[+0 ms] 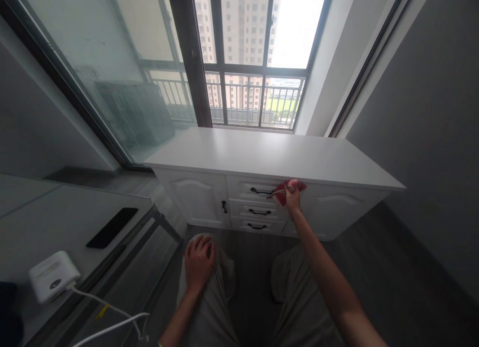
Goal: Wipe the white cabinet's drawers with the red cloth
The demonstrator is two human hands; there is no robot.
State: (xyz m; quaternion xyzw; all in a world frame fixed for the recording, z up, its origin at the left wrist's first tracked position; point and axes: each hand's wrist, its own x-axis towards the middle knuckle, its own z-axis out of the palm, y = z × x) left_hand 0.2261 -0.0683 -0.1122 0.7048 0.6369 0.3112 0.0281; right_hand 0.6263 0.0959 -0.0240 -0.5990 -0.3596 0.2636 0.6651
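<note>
My right hand [292, 193] reaches out to the front of a white cabinet [273, 155], its fingers closed on a red cloth [280, 197]. The cloth lies against the top drawer front, beside the right end of the dark top drawer handle [261, 191], and part of it sticks out to the right of my fingers. My left hand [199, 260] rests on my left knee with its fingers laid over it, holding nothing. Below the top drawer are a middle drawer handle [259, 212] and a bottom drawer handle [257, 227].
On the left stands a table [123, 212] bearing a black phone [112, 228] and a white box-shaped device [54, 276] with a white cable [108, 307] hanging over the edge. Cabinet doors flank the drawers. Behind the cabinet is a dark-framed sliding glass door [187, 53].
</note>
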